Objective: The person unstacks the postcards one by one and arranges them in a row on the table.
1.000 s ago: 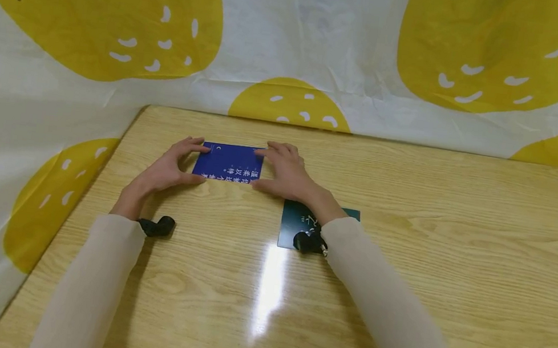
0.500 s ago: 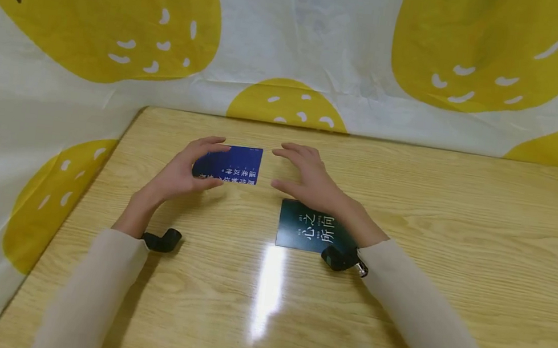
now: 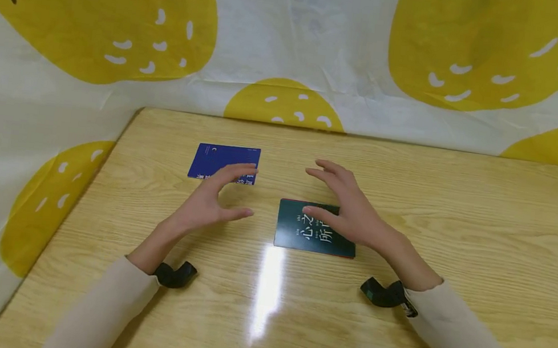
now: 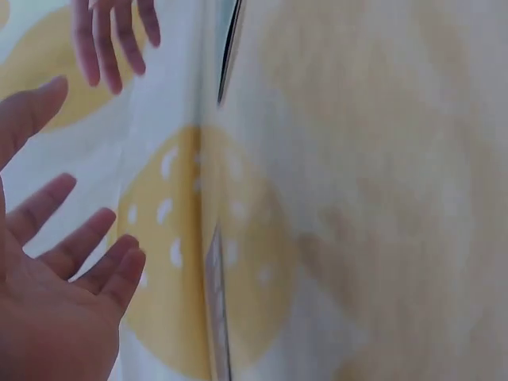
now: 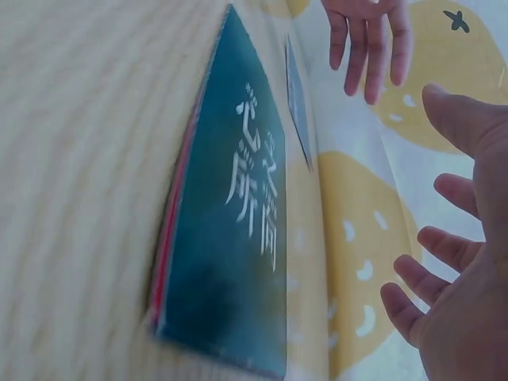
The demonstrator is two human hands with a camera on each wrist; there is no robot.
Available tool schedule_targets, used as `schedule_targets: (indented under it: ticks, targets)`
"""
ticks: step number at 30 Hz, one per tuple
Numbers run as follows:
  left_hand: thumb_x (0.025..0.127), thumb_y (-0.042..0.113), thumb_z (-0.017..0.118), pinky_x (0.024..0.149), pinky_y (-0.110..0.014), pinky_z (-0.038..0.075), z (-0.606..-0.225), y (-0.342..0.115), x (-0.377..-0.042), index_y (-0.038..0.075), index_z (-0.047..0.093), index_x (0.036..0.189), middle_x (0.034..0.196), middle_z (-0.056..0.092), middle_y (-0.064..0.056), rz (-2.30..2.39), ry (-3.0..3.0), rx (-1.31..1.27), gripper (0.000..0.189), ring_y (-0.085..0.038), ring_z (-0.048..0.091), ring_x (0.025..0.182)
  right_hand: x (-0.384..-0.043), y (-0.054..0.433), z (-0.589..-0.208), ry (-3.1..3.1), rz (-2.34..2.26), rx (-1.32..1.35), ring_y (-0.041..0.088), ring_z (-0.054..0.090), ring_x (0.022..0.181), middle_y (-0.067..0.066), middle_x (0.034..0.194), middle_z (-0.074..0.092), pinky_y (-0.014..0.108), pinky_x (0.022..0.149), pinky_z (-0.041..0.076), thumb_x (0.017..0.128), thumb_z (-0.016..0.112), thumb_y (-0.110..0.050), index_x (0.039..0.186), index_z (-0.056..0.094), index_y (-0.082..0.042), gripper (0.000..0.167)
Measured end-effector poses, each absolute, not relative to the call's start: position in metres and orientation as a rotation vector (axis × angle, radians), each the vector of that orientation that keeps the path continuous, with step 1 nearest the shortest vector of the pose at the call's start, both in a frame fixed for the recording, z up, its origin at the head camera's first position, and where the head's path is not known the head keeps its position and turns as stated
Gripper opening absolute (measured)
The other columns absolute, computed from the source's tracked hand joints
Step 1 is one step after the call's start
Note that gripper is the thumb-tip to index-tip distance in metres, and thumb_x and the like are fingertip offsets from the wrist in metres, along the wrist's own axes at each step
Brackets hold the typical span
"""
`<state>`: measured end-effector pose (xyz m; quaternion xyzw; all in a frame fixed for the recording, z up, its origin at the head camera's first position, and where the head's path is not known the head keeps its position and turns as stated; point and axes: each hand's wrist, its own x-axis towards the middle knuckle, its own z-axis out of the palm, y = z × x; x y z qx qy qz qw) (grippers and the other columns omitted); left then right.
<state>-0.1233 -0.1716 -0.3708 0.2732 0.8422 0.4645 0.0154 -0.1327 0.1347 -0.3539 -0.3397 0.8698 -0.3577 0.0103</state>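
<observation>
Left hand [image 3: 202, 208] and right hand [image 3: 359, 215] have moved nearer, fingers apart, holding nothing. Blue card [image 3: 219, 156] lies flat at far left, its placing seemingly done; nearer and right, the green card [image 3: 315, 239], red-edged underneath, lies ungripped, apparently left to handle.

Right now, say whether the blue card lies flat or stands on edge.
Flat: in the head view, the blue card shows its broad face; in the left wrist view, a thin sliver.
</observation>
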Motion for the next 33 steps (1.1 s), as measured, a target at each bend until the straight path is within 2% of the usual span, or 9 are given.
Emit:
schedule_targets:
  ticks: [7, 12, 18, 22, 29, 33]
  targets:
    - [0.076, 0.021, 0.082, 0.111, -0.047, 0.023, -0.381, -0.145, -0.104, 0.013, 0.045, 0.141, 0.148, 0.037, -0.002, 1.421, 2.573, 0.857, 0.076, -0.020, 0.026, 0.138, -0.115, 0.162, -0.363, 2.725, -1.139, -1.005, 0.032, 0.023, 0.138, 0.012, 0.154, 0.022, 0.061, 0.102, 0.029, 0.086, 0.073, -0.028, 0.144, 0.042, -0.010, 0.068]
    - [0.075, 0.024, 0.083, 0.111, -0.047, 0.023, -0.386, -0.133, -0.098, 0.012, 0.043, 0.143, 0.149, 0.035, -0.004, 1.394, 2.529, 0.918, 0.079, -0.018, 0.024, 0.139, -0.105, 0.178, -0.373, 2.754, -1.114, -0.984, 0.036, 0.022, 0.137, 0.014, 0.152, 0.025, 0.064, 0.100, 0.029, 0.083, 0.076, -0.026, 0.142, 0.043, -0.009, 0.070]
    - [0.072, 0.022, 0.085, 0.112, -0.044, 0.021, -0.398, -0.128, -0.097, 0.010, 0.042, 0.143, 0.149, 0.034, -0.007, 1.413, 2.516, 0.941, 0.083, -0.020, 0.023, 0.139, -0.098, 0.187, -0.382, 2.773, -1.087, -0.961, 0.035, 0.023, 0.136, 0.015, 0.150, 0.030, 0.061, 0.100, 0.029, 0.080, 0.079, -0.028, 0.142, 0.043, -0.009, 0.074]
    - [0.070, 0.024, 0.086, 0.113, -0.044, 0.018, -0.408, -0.125, -0.096, 0.013, 0.039, 0.145, 0.151, 0.032, -0.008, 1.409, 2.521, 0.930, 0.089, -0.022, 0.020, 0.141, -0.095, 0.192, -0.387, 2.769, -1.077, -0.941, 0.033, 0.024, 0.134, 0.013, 0.150, 0.030, 0.059, 0.100, 0.031, 0.078, 0.080, -0.031, 0.143, 0.042, -0.011, 0.077]
    - [0.071, 0.027, 0.086, 0.112, -0.044, 0.022, -0.417, -0.119, -0.095, 0.011, 0.037, 0.146, 0.152, 0.029, -0.010, 1.352, 2.568, 0.934, 0.091, -0.023, 0.021, 0.141, -0.093, 0.199, -0.397, 2.752, -1.082, -0.963, 0.033, 0.024, 0.134, 0.014, 0.148, 0.032, 0.059, 0.100, 0.029, 0.075, 0.082, -0.032, 0.143, 0.042, -0.010, 0.082]
    - [0.070, 0.029, 0.086, 0.112, -0.045, 0.021, -0.418, -0.117, -0.097, 0.010, 0.035, 0.147, 0.152, 0.029, -0.011, 1.303, 2.609, 0.930, 0.094, -0.024, 0.019, 0.141, -0.093, 0.202, -0.401, 2.742, -1.070, -0.979, 0.034, 0.023, 0.134, 0.014, 0.148, 0.032, 0.059, 0.100, 0.028, 0.074, 0.083, -0.033, 0.143, 0.042, -0.010, 0.083]
